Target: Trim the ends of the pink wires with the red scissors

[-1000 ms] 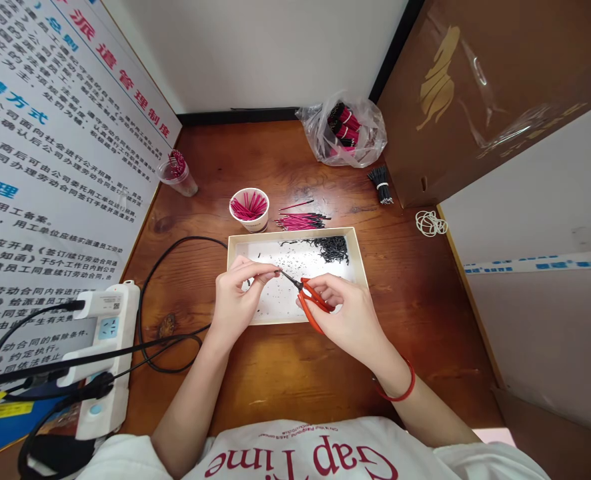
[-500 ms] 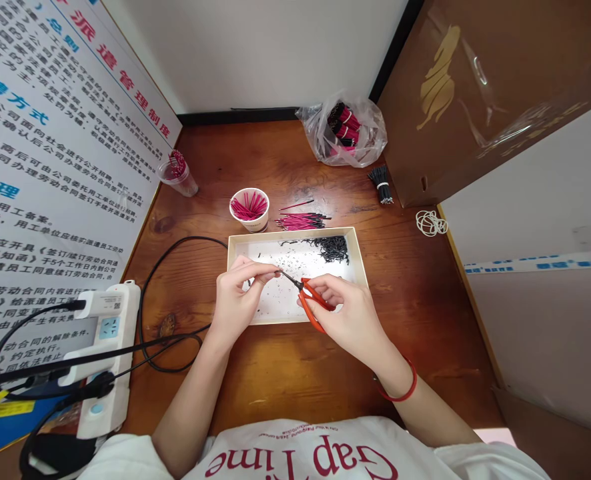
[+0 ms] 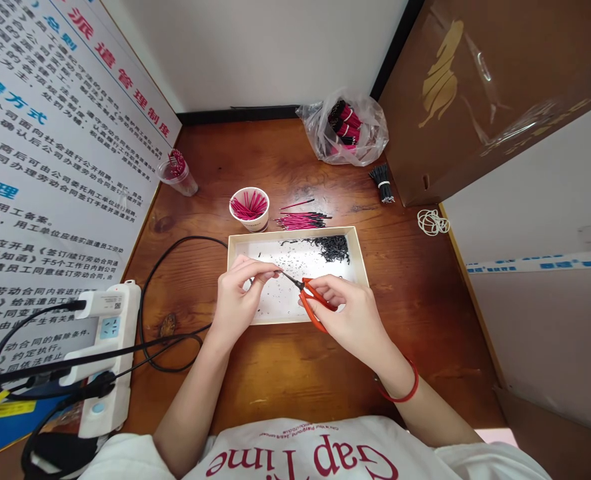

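Note:
My right hand (image 3: 348, 313) is wrapped round the red handles of a small pair of scissors (image 3: 311, 300), whose dark blades point up and left. The blade tips meet the fingertips of my left hand (image 3: 240, 290), which are pinched together; what they hold is too small to make out. Both hands are over a shallow cream box (image 3: 360, 267) with a white inside. Black short pieces (image 3: 334, 249) are heaped in its back right corner, and tiny bits are scattered across its bottom.
Behind the box are a paper cup (image 3: 249, 223) of pink wires and a row of pink-black wires (image 3: 303, 221). Farther off are a plastic cup (image 3: 183, 183), a clear bag (image 3: 320, 143), a black bundle (image 3: 383, 185) and white bands (image 3: 432, 223). A power strip (image 3: 108, 360) stands left.
The view has shifted very slightly. Both hands keep nearly the same pose, with the scissors still at my left fingertips.

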{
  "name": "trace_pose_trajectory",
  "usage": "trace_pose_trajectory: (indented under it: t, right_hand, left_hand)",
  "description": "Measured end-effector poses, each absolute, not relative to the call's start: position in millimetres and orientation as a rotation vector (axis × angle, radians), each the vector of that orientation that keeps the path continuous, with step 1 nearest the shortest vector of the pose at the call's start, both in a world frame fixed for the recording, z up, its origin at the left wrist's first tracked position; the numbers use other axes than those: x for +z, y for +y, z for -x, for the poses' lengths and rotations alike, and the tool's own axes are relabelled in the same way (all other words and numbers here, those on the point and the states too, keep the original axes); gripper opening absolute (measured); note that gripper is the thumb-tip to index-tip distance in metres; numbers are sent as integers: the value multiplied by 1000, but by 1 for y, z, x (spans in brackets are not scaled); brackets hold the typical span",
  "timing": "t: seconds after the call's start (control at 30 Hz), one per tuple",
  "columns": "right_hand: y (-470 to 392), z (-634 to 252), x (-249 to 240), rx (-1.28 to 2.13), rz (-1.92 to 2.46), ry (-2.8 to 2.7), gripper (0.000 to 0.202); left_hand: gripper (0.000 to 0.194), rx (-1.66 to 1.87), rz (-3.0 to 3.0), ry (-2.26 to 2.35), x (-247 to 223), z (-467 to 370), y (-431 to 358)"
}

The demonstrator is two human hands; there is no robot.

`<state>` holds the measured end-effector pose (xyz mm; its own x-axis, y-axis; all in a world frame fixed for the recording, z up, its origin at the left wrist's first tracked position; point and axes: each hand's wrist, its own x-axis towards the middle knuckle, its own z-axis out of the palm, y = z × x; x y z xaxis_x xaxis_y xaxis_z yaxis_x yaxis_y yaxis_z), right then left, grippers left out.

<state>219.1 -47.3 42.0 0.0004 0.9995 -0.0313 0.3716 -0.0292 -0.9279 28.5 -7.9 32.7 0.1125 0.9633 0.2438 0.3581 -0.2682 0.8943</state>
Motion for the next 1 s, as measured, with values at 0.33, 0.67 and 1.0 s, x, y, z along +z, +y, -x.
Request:
trace_pose_trajectory:
  t: [0.33, 0.67, 1.0]
  right_hand:
    - [-47, -217, 43, 966, 1497, -1539, 4]
    - [-47, -218, 42, 962, 1489, -1549, 4]
    - [-47, -217, 42, 1003, 1516, -1518, 4]
  left_hand:
    - [20, 1130, -1732, 1294, 34, -28, -8]
    - [19, 1120, -1722, 1288, 35, -28, -8]
    - [18, 1097, -1731, 1292, 34, -28, -8]
